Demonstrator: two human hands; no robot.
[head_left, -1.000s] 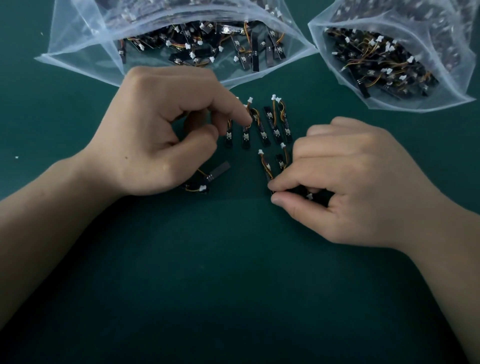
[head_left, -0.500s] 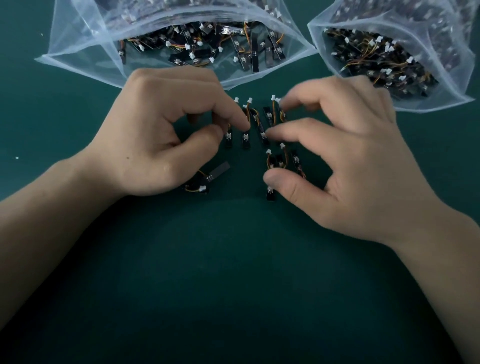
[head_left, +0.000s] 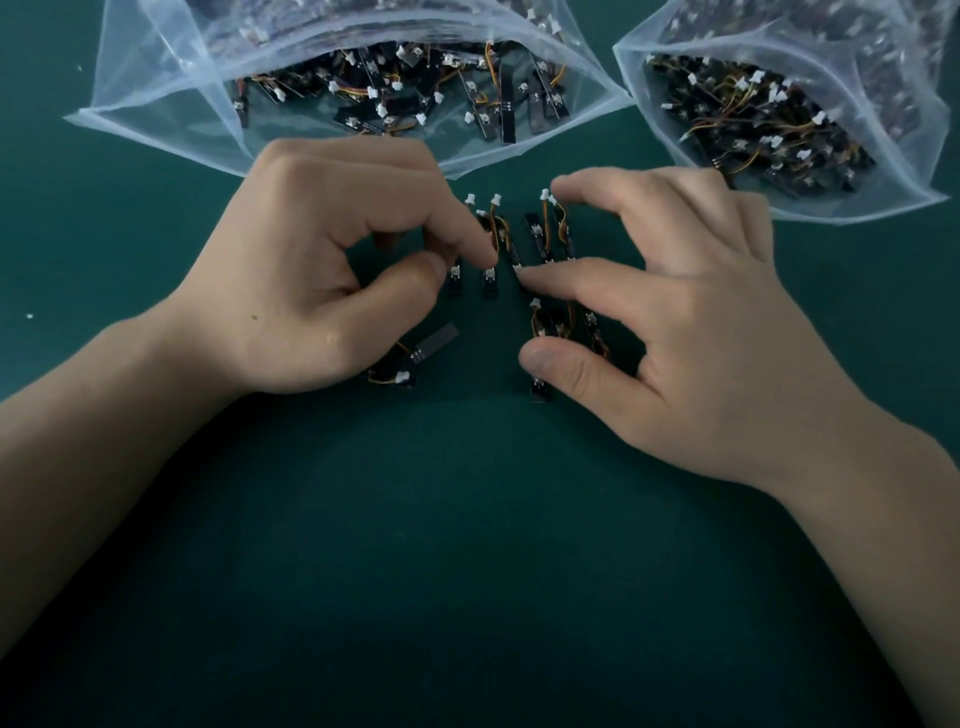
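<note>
Several small black circuit strips (head_left: 535, 234) with orange wires and white plugs lie in a row on the green mat (head_left: 467, 545). A second short group of strips (head_left: 539, 323) lies just below them. My left hand (head_left: 322, 270) is curled, thumb and index fingertip pinching a strip (head_left: 455, 278) at the row's left end. My right hand (head_left: 691, 332) is spread over the right side. Its index tip touches a strip's end, its thumb rests on a lower strip, and its middle finger reaches the far white plugs.
Two clear plastic bags full of the same strips lie open at the back, the left bag (head_left: 156, 104) and the right bag (head_left: 914, 176). A loose strip with a grey tab (head_left: 439, 338) lies under my left palm's edge.
My right hand let go of the lower strips, rose and spread its fingers over the upper row. My left hand has stayed in place.
</note>
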